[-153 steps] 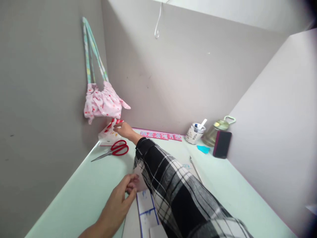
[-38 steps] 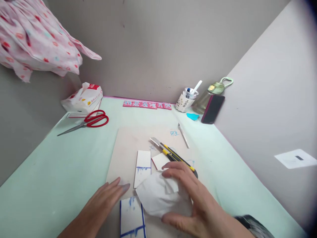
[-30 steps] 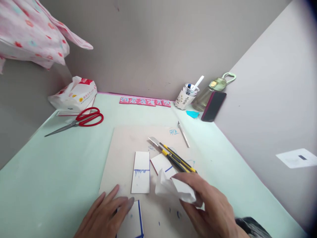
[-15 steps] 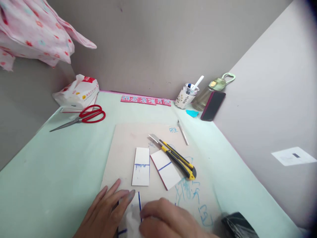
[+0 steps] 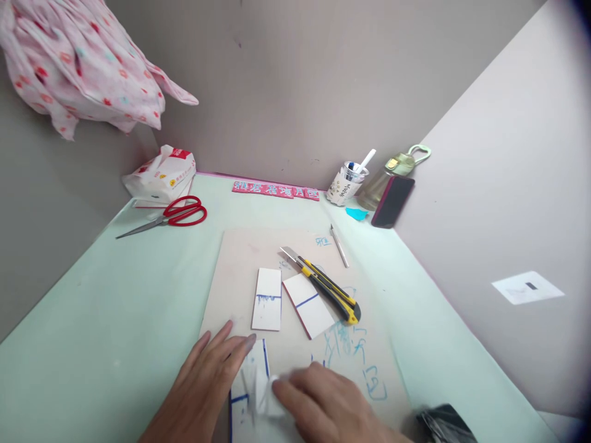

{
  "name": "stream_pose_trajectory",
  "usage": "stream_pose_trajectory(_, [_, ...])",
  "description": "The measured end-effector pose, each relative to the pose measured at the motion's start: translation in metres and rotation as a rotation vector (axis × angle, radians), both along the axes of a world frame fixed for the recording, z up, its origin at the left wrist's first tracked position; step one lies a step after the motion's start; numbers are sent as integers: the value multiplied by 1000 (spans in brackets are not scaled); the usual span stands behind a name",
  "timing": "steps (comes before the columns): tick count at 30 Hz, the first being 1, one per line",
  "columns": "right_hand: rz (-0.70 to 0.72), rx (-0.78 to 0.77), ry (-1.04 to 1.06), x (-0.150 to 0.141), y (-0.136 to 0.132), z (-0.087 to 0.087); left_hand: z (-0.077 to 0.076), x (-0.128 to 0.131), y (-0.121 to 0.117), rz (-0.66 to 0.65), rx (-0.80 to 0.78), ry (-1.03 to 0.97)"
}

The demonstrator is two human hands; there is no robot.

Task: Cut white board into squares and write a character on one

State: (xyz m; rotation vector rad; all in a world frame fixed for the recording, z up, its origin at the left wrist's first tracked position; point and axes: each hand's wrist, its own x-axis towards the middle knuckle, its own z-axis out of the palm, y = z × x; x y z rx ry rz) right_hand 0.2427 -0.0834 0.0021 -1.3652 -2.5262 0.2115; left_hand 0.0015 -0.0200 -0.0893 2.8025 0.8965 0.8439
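Note:
My right hand (image 5: 323, 397) pinches a crumpled white tissue (image 5: 265, 397) and presses it on a white card piece (image 5: 240, 409) with blue marker lines, at the bottom centre. My left hand (image 5: 207, 375) lies flat with fingers stretched, its fingertips on the upper left part of that same piece. Beyond the hands lie a second white card piece (image 5: 266, 317) with a smeared blue line and a third white piece (image 5: 309, 314), tilted, with a clean blue line. A yellow and black utility knife (image 5: 325, 286), blade out, rests partly over the third piece.
A grey-beige board (image 5: 240, 246) with blue writing lies under the pieces. A slim craft knife (image 5: 339, 246), red-handled scissors (image 5: 170, 216) and a tissue packet (image 5: 161, 175) are around it. At the back stand a pen jar (image 5: 344, 187), a bottle (image 5: 373, 189) and a phone (image 5: 392, 202).
My right hand reached to the tissue packet, came back with a tissue, and lowered it onto the lined card piece. My left hand settled flat on that piece. The view tilted downward.

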Motion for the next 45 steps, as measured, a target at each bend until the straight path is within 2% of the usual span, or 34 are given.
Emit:
stream_pose_trajectory(3, [-135, -16, 41, 0, -4, -9, 0, 3, -2, 32, 37, -18])
stream_pose_trajectory(6, [-87, -10, 80, -9, -7, -28, 7, 7, -3, 54, 14, -8])
stream_pose_trajectory(8, [-38, -43, 54, -16, -6, -33, 15, 9, -4, 50, -4, 38])
stream_pose_trajectory(13, [37, -138, -14, -25, 16, -14, 25, 11, -7, 90, 76, 130])
stream_pose_trajectory(16, [3, -104, -28, -25, 31, -8, 24, 12, -9, 97, 108, 124])
stream_pose_trajectory(20, [33, -127, 17, -21, 26, -9, 22, 13, -8, 92, 123, 102])
stream_pose_trajectory(24, [67, -174, 7, -20, 16, -10, 22, 13, -10, 93, 65, 101])
stream_pose_trajectory(31, [-2, -92, 9, -28, 37, -15, 23, 13, -17, 131, -108, 7])
stream_pose_trajectory(37, [42, -143, 45, -24, 13, -13, 22, 14, -17, 125, -54, 19])
stream_pose_trajectory(42, [0, -85, -28, -30, 35, -23, 19, 13, -17, 120, -62, 44])
stream_pose_trajectory(45, [-42, -62, -25, -32, 45, -22, 17, 12, -18, 133, -61, 32])
